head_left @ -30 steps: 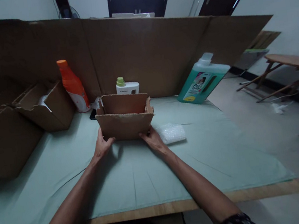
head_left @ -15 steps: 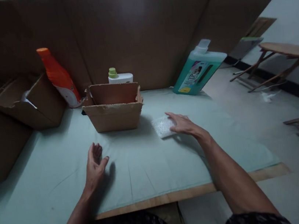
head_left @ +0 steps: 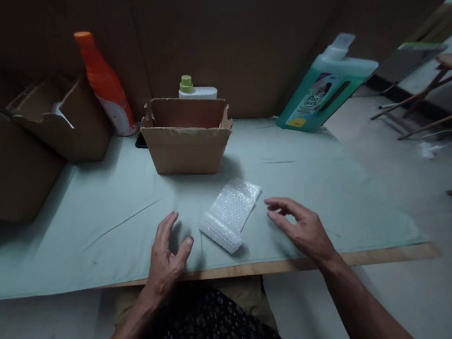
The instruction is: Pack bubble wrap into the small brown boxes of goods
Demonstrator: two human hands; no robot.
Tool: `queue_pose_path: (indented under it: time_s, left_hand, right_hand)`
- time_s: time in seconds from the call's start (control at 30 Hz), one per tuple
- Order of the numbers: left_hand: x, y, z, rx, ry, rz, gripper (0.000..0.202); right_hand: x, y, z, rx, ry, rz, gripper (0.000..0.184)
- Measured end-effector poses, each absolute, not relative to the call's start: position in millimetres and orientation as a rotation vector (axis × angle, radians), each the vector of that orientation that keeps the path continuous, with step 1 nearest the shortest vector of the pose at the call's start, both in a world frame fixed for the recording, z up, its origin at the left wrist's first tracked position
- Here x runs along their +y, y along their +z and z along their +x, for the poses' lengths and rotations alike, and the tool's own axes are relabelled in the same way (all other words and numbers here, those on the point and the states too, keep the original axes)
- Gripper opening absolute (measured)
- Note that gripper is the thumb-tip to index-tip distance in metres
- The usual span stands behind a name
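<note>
A piece of clear bubble wrap [head_left: 232, 211] lies slantwise on the cloth-covered table, its near end rolled or folded over. To its left is my left hand [head_left: 169, 251], thumb and fingers apart, holding nothing. My right hand [head_left: 298, 224] hovers just right of the wrap with its fingers loosely curved and nothing between them. Neither hand touches the bubble wrap. Beyond it stands an open cardboard box [head_left: 190, 151], whose inside bottom is hidden from me.
Behind the box is a white bottle with a green cap [head_left: 198, 90]. An orange bottle [head_left: 109, 90] stands at the back left near more cardboard boxes [head_left: 64, 125]. A teal liquid jug [head_left: 324, 88] is at the back right. Wooden stools [head_left: 441, 83] stand on the floor at right.
My right hand has let go of the bubble wrap, which now lies nearer to me and further spread out. My left hand has come closer to it. The view has tilted down.
</note>
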State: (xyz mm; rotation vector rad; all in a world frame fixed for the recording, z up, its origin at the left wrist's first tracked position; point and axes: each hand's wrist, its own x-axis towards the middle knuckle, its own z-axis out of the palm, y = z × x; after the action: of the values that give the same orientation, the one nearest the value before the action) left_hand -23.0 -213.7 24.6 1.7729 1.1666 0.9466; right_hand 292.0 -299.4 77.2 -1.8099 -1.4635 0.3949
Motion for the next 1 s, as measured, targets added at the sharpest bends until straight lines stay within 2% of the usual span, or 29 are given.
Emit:
queue_pose_path:
  time_s: [0.1, 0.2, 0.23, 0.3, 0.4, 0.47, 0.63, 0.8, 0.9, 1.0]
  left_hand:
    - [-211.3, 35.3, -3.7, 1.024, 0.943, 2.051, 0.053]
    - [-203.7, 49.8, 22.0, 0.813, 0.757, 2.327, 0.062]
    - [-201.7, 54.2, 28.9, 0.734, 0.631, 2.414, 0.066]
    - [-199.7, 59.6, 36.7, 0.600, 0.346, 2.564, 0.066]
    - [-199.5, 57.8, 30.9, 0.542, 0.098, 2.728, 0.032]
    - [-196.1, 53.4, 15.9, 0.594, 0.153, 2.810, 0.016]
    - [-166.3, 47.1, -49.0, 0.860, 0.449, 2.967, 0.037]
    - [-165.1, 57.8, -77.4, 1.242, 0.701, 2.800, 0.032]
    - [-189.3, 65.2, -39.6, 0.984, 0.882, 2.747, 0.030]
    - [-199.6, 60.3, 1.9, 0.686, 0.701, 2.831, 0.038]
  right_hand:
    - [-261.0, 59.1, 312.5, -1.436, 0.309, -2.054, 0.055]
    - [-224.6, 39.5, 310.8, -1.450, 0.291, -2.185, 0.068]
    - [-216.7, 34.3, 305.7, -1.465, 0.284, -2.177, 0.067]
    - [-209.3, 27.7, 292.9, -1.512, 0.284, -2.120, 0.052]
    - [-216.0, 31.1, 278.9, -1.555, 0.315, -2.004, 0.020]
    - [-226.2, 41.8, 276.6, -1.521, 0.306, -1.943, 0.017]
    - [-245.2, 65.5, 276.7, -1.358, 0.235, -1.830, 0.023]
    - [-247.5, 57.8, 260.1, -1.311, 0.324, -1.770, 0.022]
    - [-247.0, 60.0, 249.6, -1.304, 0.369, -1.738, 0.023]
    - [-247.8, 68.1, 249.5, -1.314, 0.391, -1.720, 0.024]
